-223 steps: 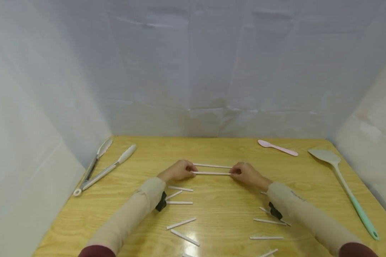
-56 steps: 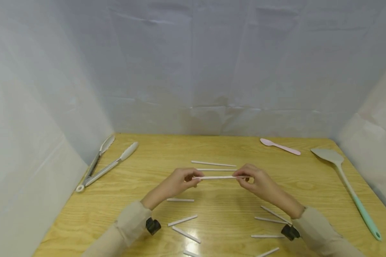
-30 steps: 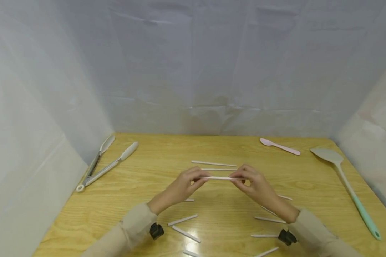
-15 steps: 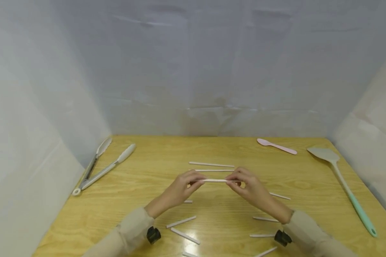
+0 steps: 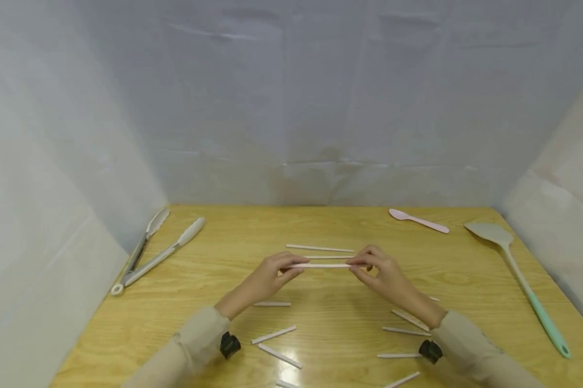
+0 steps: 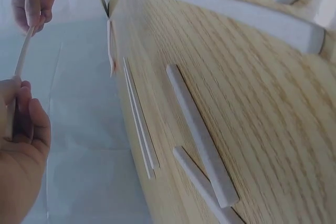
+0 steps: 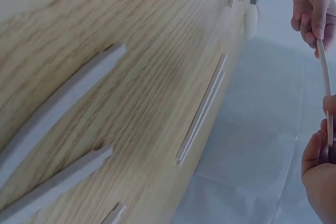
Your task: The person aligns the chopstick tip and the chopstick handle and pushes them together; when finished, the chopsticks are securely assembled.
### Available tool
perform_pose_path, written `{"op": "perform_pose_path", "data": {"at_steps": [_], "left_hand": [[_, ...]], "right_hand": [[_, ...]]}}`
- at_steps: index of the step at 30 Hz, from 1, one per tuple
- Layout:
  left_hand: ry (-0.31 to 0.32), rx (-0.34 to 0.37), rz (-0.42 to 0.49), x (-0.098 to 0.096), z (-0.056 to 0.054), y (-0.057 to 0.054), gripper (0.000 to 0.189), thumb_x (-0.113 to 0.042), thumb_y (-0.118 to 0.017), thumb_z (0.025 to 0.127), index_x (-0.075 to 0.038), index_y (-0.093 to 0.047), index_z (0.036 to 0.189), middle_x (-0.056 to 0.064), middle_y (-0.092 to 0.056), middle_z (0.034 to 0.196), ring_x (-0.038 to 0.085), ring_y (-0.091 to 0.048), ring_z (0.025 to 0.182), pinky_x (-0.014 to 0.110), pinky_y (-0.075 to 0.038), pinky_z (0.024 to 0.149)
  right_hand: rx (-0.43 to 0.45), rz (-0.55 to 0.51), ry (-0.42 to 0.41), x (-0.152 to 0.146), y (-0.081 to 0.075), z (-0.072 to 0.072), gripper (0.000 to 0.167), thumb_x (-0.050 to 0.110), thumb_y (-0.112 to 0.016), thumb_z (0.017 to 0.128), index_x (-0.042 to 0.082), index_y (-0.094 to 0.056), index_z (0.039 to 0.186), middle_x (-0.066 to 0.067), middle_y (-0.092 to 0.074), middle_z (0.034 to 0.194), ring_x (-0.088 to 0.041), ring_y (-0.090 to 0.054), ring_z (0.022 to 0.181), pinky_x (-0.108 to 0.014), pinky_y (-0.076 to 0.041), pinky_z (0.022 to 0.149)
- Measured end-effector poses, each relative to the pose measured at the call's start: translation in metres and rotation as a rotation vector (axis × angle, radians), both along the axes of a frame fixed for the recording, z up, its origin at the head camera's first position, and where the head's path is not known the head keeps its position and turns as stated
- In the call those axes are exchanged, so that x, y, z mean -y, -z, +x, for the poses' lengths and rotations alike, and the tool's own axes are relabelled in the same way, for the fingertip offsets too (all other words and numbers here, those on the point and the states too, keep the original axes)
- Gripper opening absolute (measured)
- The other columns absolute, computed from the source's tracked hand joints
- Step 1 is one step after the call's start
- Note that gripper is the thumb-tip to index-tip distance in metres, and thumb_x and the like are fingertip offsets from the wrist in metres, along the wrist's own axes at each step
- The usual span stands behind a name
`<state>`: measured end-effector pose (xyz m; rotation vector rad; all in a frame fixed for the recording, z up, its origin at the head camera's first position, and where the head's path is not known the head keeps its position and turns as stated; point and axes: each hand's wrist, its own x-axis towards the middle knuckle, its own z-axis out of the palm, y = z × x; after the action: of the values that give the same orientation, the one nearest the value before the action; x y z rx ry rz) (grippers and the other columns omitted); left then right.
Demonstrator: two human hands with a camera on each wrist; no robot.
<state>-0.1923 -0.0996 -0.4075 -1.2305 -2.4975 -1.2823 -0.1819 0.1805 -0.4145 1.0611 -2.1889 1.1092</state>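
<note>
Above the middle of the table, my two hands hold a slim white stick (image 5: 326,265) level between them. The left hand (image 5: 267,277) pinches its left end between thumb and fingers; the right hand (image 5: 381,275) pinches its right end. In the right wrist view the held stick (image 7: 324,69) runs between both hands, and the fingers cover its ends. Just beyond it, two long white sticks (image 5: 320,248) lie nearly parallel on the table. Shorter white sticks lie nearer me in two loose groups, one at left (image 5: 274,334) and one at right (image 5: 405,331).
Metal tongs (image 5: 151,267) with pale tips lie spread at the left of the wooden table (image 5: 335,339). A pink spoon (image 5: 420,221) lies at the back right. The spatula (image 5: 519,275) with a green handle lies along the right edge. Pale sheets enclose the back and sides.
Several seconds ago both hands held the second long stick near the first; it now lies on the table and they hold another. Within the last half second the hands have spread apart and risen slightly.
</note>
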Motion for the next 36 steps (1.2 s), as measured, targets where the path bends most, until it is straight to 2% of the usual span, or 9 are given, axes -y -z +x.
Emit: {"op": "perform_pose_path", "data": {"at_steps": [5, 9, 11, 18, 24, 27, 31, 36], "left_hand": [[-0.044, 0.076, -0.035, 0.006, -0.007, 0.001, 0.026, -0.009, -0.057, 0.095, 0.001, -0.063, 0.118, 0.015, -0.066, 0.102, 0.020, -0.062, 0.081, 0.023, -0.053, 0.074], [-0.061, 0.162, -0.091, 0.013, -0.014, 0.003, 0.027, -0.011, -0.056, 0.096, -0.001, -0.063, 0.120, 0.013, -0.067, 0.103, 0.024, -0.063, 0.083, 0.023, -0.052, 0.074], [-0.063, 0.193, -0.129, 0.015, -0.018, 0.004, 0.027, -0.012, -0.056, 0.096, -0.001, -0.063, 0.119, 0.012, -0.067, 0.104, 0.021, -0.062, 0.084, 0.023, -0.052, 0.075], [-0.036, 0.287, -0.213, 0.018, -0.031, 0.016, 0.025, -0.014, -0.057, 0.096, -0.002, -0.066, 0.115, 0.008, -0.065, 0.104, 0.013, -0.057, 0.088, 0.023, -0.049, 0.077], [-0.089, 0.421, -0.225, 0.017, -0.037, 0.027, 0.024, -0.020, -0.060, 0.095, -0.009, -0.068, 0.114, 0.001, -0.063, 0.099, 0.013, -0.055, 0.089, 0.027, -0.048, 0.076], [-0.098, 0.504, -0.212, 0.016, -0.041, 0.031, 0.022, -0.019, -0.061, 0.094, -0.008, -0.068, 0.112, 0.002, -0.063, 0.096, 0.015, -0.056, 0.085, 0.028, -0.049, 0.072], [-0.076, 0.560, -0.213, 0.015, -0.047, 0.036, 0.019, -0.015, -0.062, 0.093, -0.005, -0.068, 0.108, 0.004, -0.063, 0.091, 0.015, -0.055, 0.078, 0.027, -0.048, 0.068], [-0.058, 0.571, -0.231, 0.013, -0.051, 0.040, 0.016, -0.009, -0.064, 0.091, -0.002, -0.068, 0.105, 0.003, -0.064, 0.091, 0.011, -0.053, 0.078, 0.023, -0.047, 0.071]], "right_hand": [[0.034, 0.026, 0.057, -0.007, 0.005, -0.005, 0.022, -0.012, -0.073, 0.073, 0.001, -0.072, 0.091, -0.003, -0.060, 0.084, -0.011, -0.057, 0.071, -0.019, -0.044, 0.059], [0.106, 0.071, 0.074, -0.012, 0.011, -0.010, 0.019, -0.008, -0.072, 0.077, 0.002, -0.072, 0.093, -0.002, -0.061, 0.085, -0.010, -0.058, 0.073, -0.020, -0.046, 0.059], [0.156, 0.095, 0.066, -0.013, 0.014, -0.012, 0.017, -0.007, -0.071, 0.079, 0.001, -0.071, 0.094, -0.003, -0.061, 0.086, -0.011, -0.059, 0.074, -0.021, -0.048, 0.059], [0.314, 0.158, 0.051, -0.013, 0.029, -0.021, 0.011, -0.006, -0.070, 0.081, -0.002, -0.071, 0.091, -0.005, -0.062, 0.083, -0.010, -0.058, 0.072, -0.022, -0.050, 0.060], [0.419, 0.182, 0.085, -0.014, 0.043, -0.028, 0.007, 0.001, -0.070, 0.084, 0.001, -0.072, 0.091, -0.003, -0.062, 0.082, -0.007, -0.056, 0.073, -0.023, -0.050, 0.063], [0.450, 0.199, 0.096, -0.015, 0.046, -0.032, 0.006, 0.004, -0.071, 0.084, 0.002, -0.072, 0.090, -0.001, -0.062, 0.081, -0.006, -0.055, 0.073, -0.023, -0.048, 0.064], [0.463, 0.239, 0.088, -0.015, 0.050, -0.037, 0.005, 0.007, -0.070, 0.085, 0.004, -0.072, 0.089, 0.001, -0.062, 0.081, -0.004, -0.052, 0.072, -0.022, -0.047, 0.063], [0.472, 0.276, 0.053, -0.015, 0.054, -0.043, 0.005, 0.007, -0.069, 0.086, 0.003, -0.071, 0.088, 0.000, -0.061, 0.078, -0.003, -0.050, 0.070, -0.022, -0.046, 0.061]]}}
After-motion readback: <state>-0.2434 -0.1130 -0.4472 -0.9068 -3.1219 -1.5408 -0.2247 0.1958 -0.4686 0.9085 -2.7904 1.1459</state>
